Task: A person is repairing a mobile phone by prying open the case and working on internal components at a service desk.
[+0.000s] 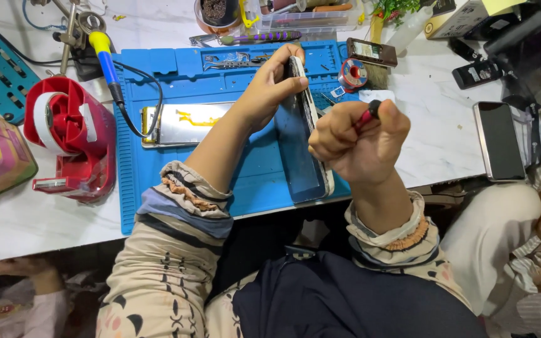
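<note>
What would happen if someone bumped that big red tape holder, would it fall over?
Probably not. The red tape dispenser sits on a broad, chunky base on the white table, so it looks heavy and steady. A push would likely slide it, not roll it. Its tape roll might spin.

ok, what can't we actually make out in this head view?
- Tool tip: the right hand fist covers all but the red handle.
- Phone far edge: the left hand wraps it.
- Second person, right: cut off by the frame edge.
- Parts in the clear tray: too small.
</note>
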